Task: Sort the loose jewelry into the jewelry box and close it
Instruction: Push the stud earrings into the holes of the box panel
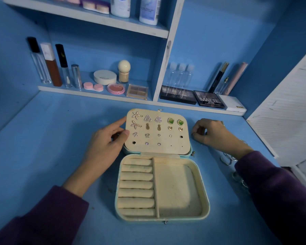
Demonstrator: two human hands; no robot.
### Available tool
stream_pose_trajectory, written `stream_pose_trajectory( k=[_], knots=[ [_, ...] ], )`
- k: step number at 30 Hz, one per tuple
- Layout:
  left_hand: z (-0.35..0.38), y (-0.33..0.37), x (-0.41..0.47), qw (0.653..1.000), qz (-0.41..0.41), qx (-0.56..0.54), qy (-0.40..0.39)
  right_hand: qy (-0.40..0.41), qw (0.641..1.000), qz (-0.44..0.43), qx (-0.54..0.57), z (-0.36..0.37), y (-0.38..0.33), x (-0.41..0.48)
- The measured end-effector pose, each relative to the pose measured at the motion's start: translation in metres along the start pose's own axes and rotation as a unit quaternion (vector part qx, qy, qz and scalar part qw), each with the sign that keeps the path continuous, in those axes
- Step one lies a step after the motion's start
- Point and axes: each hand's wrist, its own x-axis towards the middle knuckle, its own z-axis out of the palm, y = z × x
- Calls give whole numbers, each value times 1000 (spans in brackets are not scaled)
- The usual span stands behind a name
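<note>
On the blue desk (pixel 51 138), in the middle of the view, the jewelry box (pixel 206 206) lies fully open, its cream-lined base nearest the person and its lid (pixel 166 149) folded flat away behind the hinge. The left half of the base is a column of padded ring rolls (pixel 136 184), and the right half is one bare compartment (pixel 177 188). The lid's inner face carries rows of earrings: a starfish pair (pixel 136 119) at its left, triangular stone-set ones (pixel 147 118) beside them, green square ones (pixel 170 121) to the right, then gold pineapples (pixel 147 126) and hearts (pixel 170 128), with tiny studs below. The left hand (pixel 102 145) is at the lid's left edge. Its thumb lies on the face, its forefinger runs along the rim and its other fingers curl under, so its grip is clamped on the lid. The right hand (pixel 210 133) rests on the desk just right of the lid with its fingers curled and the tips drawn together. Whether that grip pinches a small piece I cannot tell. More loose jewelry (pixel 227 160), silvery loops and links, lies right of the box, partly under the right forearm in its purple sleeve (pixel 272 188). Behind the box a low shelf (pixel 95 94) holds tall tubes (pixel 49 68), a round compact (pixel 104 77), a pink lens case (pixel 93 86), a blush pan (pixel 116 88), dark palettes (pixel 178 94) and clear bottles (pixel 181 75).
</note>
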Motion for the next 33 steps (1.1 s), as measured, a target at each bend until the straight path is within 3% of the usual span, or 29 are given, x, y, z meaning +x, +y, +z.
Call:
stream_pose_trajectory(
  k=[8,14,20,24,26,29,31,33],
  knots=[
    [-1,6,-3,1000,12,-29,4,83,974,21,208,-8,-25,-1],
    [-1,10,-6,998,31,-59,-1,65,981,-77,163,-19,-65,-1],
    [-2,9,-8,998,17,-59,-4,12,976,-109,186,-21,-81,-1],
    [-7,7,-10,987,75,97,102,10,979,-116,165,-24,-80,-6],
    [-8,18,-16,978,90,111,152,13,981,-119,151,-24,-79,-7],
    [1,52,-42,983,-50,-150,89,13,983,-124,137,-27,-80,-8],
    [11,75,-60,916,-179,-359,-19,10,983,-129,129,-28,-81,-9],
    [19,83,-68,813,-290,-497,-92,8,984,-129,124,-29,-81,-10]
  ],
)
